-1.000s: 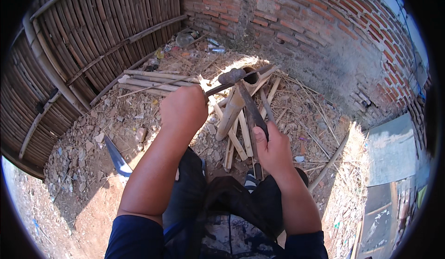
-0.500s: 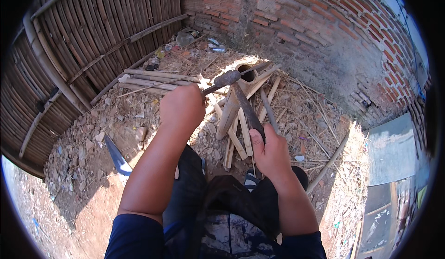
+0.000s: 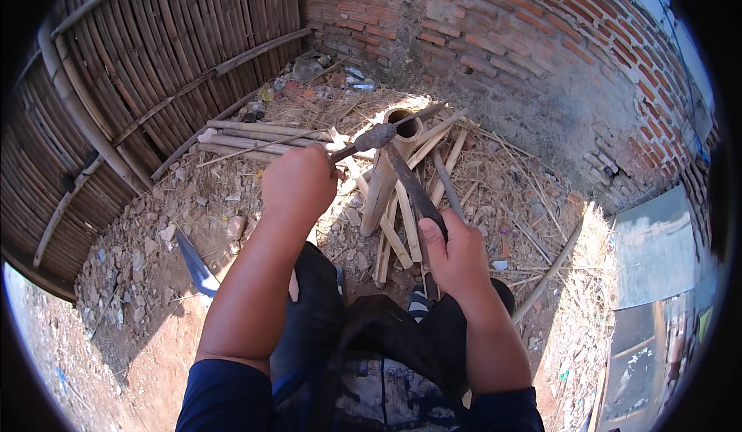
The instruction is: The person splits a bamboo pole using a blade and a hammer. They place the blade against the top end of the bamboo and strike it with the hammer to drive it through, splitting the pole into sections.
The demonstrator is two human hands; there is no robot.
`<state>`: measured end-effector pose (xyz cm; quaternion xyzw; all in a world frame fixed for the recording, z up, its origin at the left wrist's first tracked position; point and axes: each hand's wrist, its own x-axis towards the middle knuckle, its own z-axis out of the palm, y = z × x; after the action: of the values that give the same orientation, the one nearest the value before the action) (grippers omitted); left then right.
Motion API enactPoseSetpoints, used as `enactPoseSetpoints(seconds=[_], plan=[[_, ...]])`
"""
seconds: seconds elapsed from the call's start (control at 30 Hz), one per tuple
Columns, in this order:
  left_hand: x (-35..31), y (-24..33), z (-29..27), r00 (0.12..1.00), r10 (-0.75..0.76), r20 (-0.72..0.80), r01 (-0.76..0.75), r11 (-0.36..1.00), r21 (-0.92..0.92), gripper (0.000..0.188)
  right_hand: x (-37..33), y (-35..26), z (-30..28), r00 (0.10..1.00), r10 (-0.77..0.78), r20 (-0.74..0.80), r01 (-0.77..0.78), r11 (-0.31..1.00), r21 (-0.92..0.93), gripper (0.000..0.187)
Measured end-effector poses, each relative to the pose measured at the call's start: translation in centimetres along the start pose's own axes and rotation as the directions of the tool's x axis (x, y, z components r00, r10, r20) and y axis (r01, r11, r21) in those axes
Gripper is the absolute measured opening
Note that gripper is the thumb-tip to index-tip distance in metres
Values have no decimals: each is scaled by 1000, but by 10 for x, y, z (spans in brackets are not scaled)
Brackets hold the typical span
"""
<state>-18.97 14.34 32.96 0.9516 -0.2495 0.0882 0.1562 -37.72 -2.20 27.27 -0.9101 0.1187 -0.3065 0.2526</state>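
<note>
Across the open mouth of a thick bamboo tube [image 3: 377, 194] lies the dark metal head of a tool [image 3: 374, 137], which looks like a pick. Its pointed end reaches past the rim to the upper right. My left hand [image 3: 297, 181] is closed around its other, narrow end. My right hand [image 3: 457, 253] wraps the dark wooden handle [image 3: 415, 186], which slants up to the head. The tube leans upright among split bamboo strips [image 3: 396, 235]. Whether the metal touches its rim, I cannot tell.
A large blade [image 3: 196, 265] lies on the stony ground to the left. Bamboo poles [image 3: 259, 133] are stacked behind my left hand. A woven bamboo fence [image 3: 178, 45] and a brick wall [image 3: 510, 30] enclose the corner. Grey sheets [image 3: 655, 254] stand at right.
Both hands and the tool have shifted slightly to the left. Their grips are the same, and the bamboo tube stands almost where it was.
</note>
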Motion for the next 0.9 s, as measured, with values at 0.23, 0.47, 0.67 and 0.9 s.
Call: enactPoseSetpoints(seconds=[0.23, 0.47, 0.67, 0.9], plan=[[-5, -1, 0, 1000, 12, -7, -12, 1000, -14, 31, 13, -43, -39, 973, -1, -232, 59, 969, 241, 28], [0, -2, 5, 999, -22, 26, 22, 1000, -11, 37, 5, -16, -3, 986, 115, 120, -106, 991, -82, 38], [-5, -4, 5, 1000, -6, 11, 6, 1000, -14, 40, 17, -37, -41, 998, 34, -56, -27, 993, 113, 35], [-1, 3, 12, 1000, 12, 0, -12, 999, -37, 38, 1, -7, -3, 992, 108, 60, -99, 985, -139, 35]])
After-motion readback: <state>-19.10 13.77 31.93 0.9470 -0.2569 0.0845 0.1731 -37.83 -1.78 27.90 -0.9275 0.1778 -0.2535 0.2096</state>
